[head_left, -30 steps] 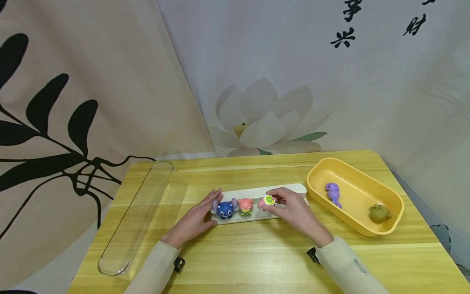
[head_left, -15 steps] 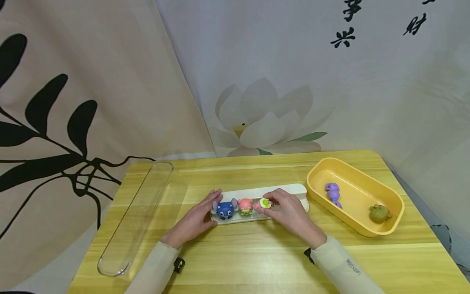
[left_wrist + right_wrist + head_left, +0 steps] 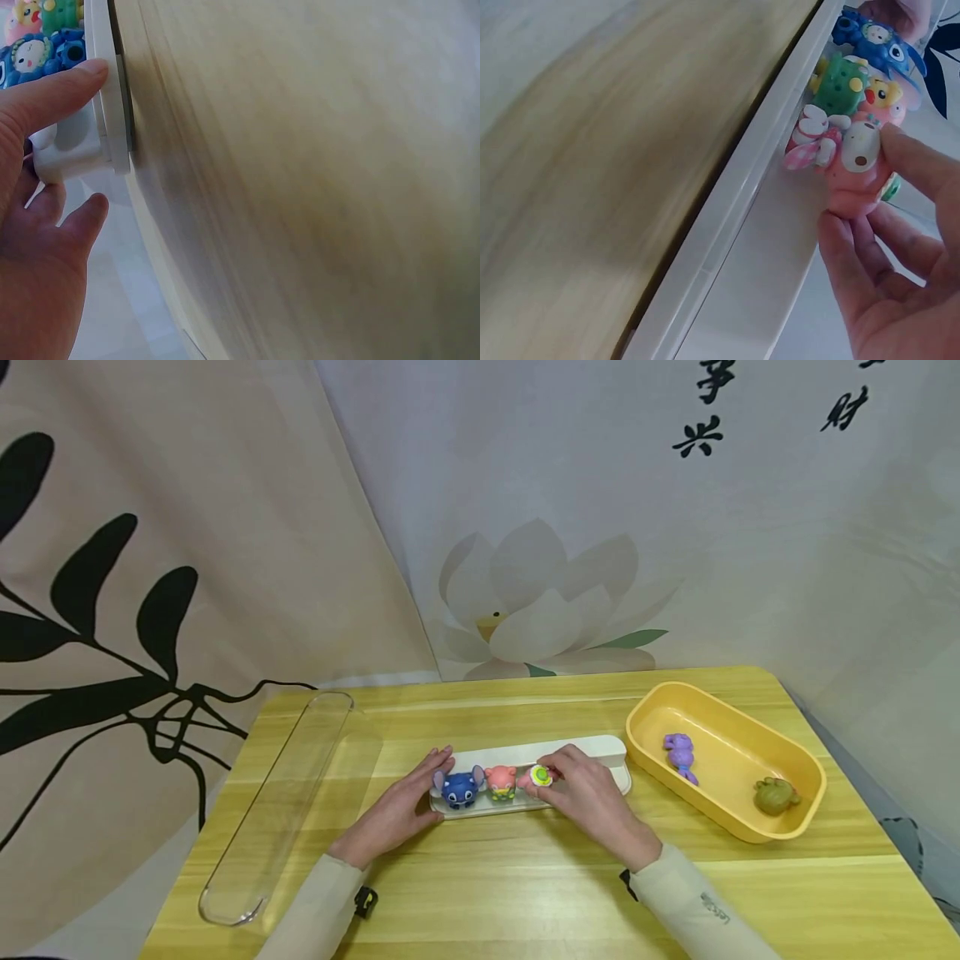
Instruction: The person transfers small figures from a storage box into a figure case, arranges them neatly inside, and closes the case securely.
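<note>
A white tray (image 3: 517, 752) lies across the middle of the table, with a blue big-eared figurine (image 3: 459, 789) and a pink-and-green figurine (image 3: 501, 781) standing side by side in it. My left hand (image 3: 393, 818) holds the tray's left end, thumb (image 3: 82, 75) on the front rim and fingers behind. Beside the pink-and-green figurine, my right hand (image 3: 596, 797) pinches a pink figurine (image 3: 855, 176) between thumb and fingers. That one has a pink checked body and a round yellow, green and white piece on its head. In the right wrist view it is upright at the tray, touching its neighbour.
On the right stands a yellow basin (image 3: 720, 703) holding a purple figurine (image 3: 681, 757) and an olive-green figurine (image 3: 775, 796). A long clear plastic cover (image 3: 225, 914) lies along the left side of the wooden table (image 3: 480, 893). A printed curtain hangs behind the table.
My right hand has moved slightly left with the pink figurine, bringing it beside the pink-and-green one. My left hand has stayed at the tray's left end.
</note>
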Demonstrator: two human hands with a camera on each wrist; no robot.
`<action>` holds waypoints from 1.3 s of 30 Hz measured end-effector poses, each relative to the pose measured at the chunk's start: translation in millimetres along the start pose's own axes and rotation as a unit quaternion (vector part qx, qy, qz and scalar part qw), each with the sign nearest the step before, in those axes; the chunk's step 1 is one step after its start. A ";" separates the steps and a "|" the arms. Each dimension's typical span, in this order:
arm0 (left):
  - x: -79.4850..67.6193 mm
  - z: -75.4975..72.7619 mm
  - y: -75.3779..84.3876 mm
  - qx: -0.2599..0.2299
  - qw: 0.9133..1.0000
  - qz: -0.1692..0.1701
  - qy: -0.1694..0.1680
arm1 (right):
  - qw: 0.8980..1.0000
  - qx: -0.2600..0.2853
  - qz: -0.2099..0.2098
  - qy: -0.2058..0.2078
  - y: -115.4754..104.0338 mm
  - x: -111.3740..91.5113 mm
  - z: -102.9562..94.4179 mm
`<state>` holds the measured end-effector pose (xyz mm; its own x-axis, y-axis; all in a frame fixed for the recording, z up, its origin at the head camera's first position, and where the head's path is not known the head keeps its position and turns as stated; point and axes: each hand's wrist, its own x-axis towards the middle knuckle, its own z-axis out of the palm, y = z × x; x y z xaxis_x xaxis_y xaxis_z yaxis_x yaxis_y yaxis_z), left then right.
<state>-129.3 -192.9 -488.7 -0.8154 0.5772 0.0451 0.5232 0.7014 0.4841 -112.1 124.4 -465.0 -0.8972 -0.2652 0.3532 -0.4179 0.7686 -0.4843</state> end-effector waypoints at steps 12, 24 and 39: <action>-0.2 0.4 0.5 0.000 1.000 0.003 0.002 | 0.998 -0.031 -0.032 0.033 1.4 -0.3 4.6; -0.1 0.2 0.9 -0.004 1.000 -0.006 -0.004 | 1.000 -0.013 -0.002 0.010 4.0 -1.2 0.0; -0.5 1.3 -1.0 0.020 1.000 0.021 0.010 | 0.988 0.130 0.065 0.046 35.5 -22.5 -62.1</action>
<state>-129.1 -193.3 -490.3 -0.7971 0.5984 0.0812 0.5661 0.6935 0.4456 -97.8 193.8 -440.4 -0.9340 -0.1107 0.3396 -0.3328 0.6148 -0.7150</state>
